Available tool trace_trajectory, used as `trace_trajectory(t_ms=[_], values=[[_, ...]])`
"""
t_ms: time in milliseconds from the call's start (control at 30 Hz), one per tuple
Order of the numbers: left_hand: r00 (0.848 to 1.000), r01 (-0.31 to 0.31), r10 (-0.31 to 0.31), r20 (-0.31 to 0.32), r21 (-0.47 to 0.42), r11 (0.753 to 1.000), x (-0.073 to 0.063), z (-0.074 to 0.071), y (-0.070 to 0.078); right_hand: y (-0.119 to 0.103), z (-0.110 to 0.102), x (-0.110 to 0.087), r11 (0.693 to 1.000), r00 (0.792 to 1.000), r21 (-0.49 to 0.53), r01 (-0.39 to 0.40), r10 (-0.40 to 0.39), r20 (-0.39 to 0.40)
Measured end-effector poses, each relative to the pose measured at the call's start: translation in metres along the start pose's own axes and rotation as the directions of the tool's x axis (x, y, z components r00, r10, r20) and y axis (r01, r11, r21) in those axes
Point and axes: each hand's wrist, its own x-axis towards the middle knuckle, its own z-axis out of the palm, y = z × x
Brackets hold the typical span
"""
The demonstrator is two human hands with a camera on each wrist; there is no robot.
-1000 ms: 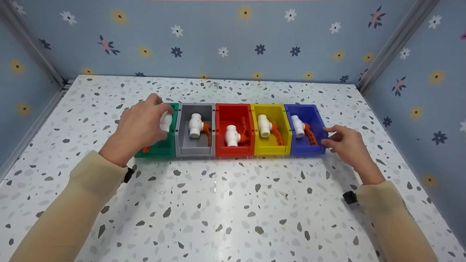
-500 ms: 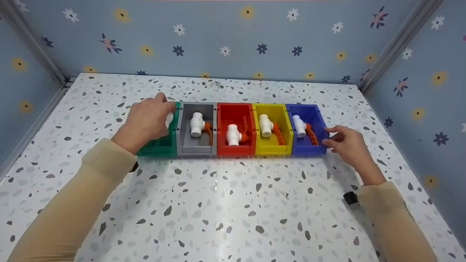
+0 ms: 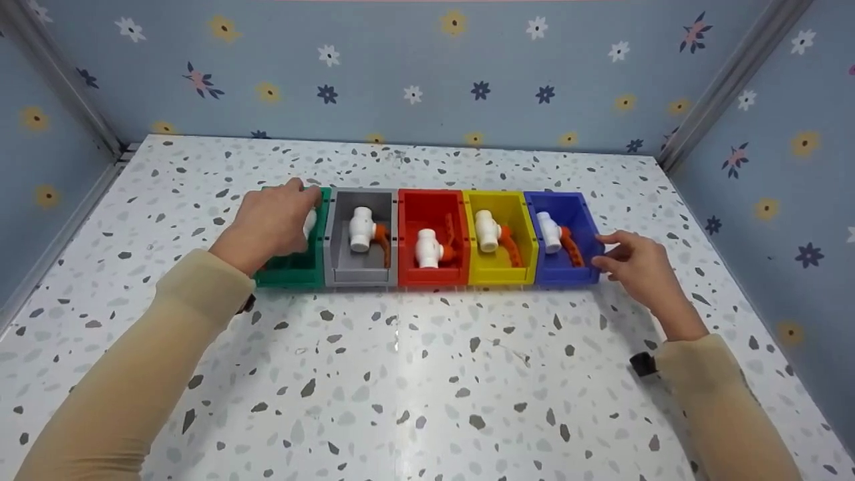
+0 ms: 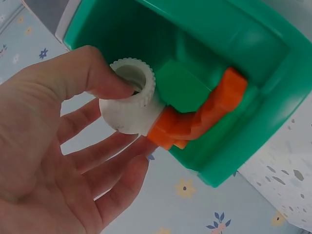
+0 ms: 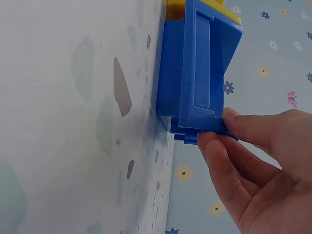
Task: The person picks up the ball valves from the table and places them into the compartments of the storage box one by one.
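Note:
In the left wrist view my left hand grips a white ball valve, the thumb at its open ribbed end and the fingers behind. Its orange lever reaches into the green bin. From the head view, the back of that hand covers most of the valve and the bin's left part. At the row's other end, my right hand pinches the side wall of the blue bin between thumb and fingers. A white valve with an orange lever lies inside the blue bin.
Between those ends stand a grey bin, a red bin and a yellow bin, side by side and each holding one orange-levered white valve. A flower-patterned wall rises behind the speckled table.
My left hand has moved slightly right over the green bin with the valve, and the orange part that showed below the hand is now hidden. The right hand stays at the blue bin.

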Motion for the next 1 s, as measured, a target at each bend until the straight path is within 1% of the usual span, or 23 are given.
trace_trajectory(t_ms=[300, 400, 500, 600, 667, 800, 900, 1000], values=[[0.996, 0.034, -0.031, 0.082, -0.036, 0.999, 0.011, 0.007, -0.009, 0.000, 0.000, 0.000, 1.000, 1.000, 0.005, 0.012, -0.012, 0.002], [0.994, 0.035, -0.034, 0.103, -0.010, 0.999, 0.015, 0.009, -0.010, 0.000, 0.001, -0.001, 1.000, 1.000, -0.009, 0.022, -0.022, -0.012], [0.992, 0.024, -0.028, 0.122, 0.036, 0.999, 0.018, 0.010, -0.010, 0.000, 0.001, -0.001, 1.000, 0.999, -0.018, 0.024, -0.024, -0.022], [0.991, 0.009, -0.018, 0.130, 0.069, 0.998, 0.020, 0.012, -0.008, 0.001, 0.002, -0.001, 1.000, 0.999, -0.016, 0.024, -0.025, -0.020], [0.991, 0.001, -0.011, 0.130, 0.076, 0.997, 0.021, 0.014, -0.009, 0.001, 0.002, -0.001, 1.000, 1.000, -0.012, 0.023, -0.023, -0.016], [0.991, -0.008, -0.002, 0.136, 0.068, 0.998, 0.022, 0.015, -0.010, 0.001, 0.001, -0.001, 1.000, 1.000, -0.002, 0.012, -0.012, 0.002], [0.987, -0.011, 0.002, 0.160, 0.052, 0.999, 0.024, 0.013, -0.011, 0.000, -0.001, -0.001, 1.000, 1.000, 0.003, 0.002, -0.002, 0.016], [0.982, -0.002, -0.004, 0.188, 0.031, 1.000, 0.024, 0.010, -0.011, 0.000, -0.001, -0.001, 1.000, 1.000, 0.006, 0.003, -0.003, 0.015]])
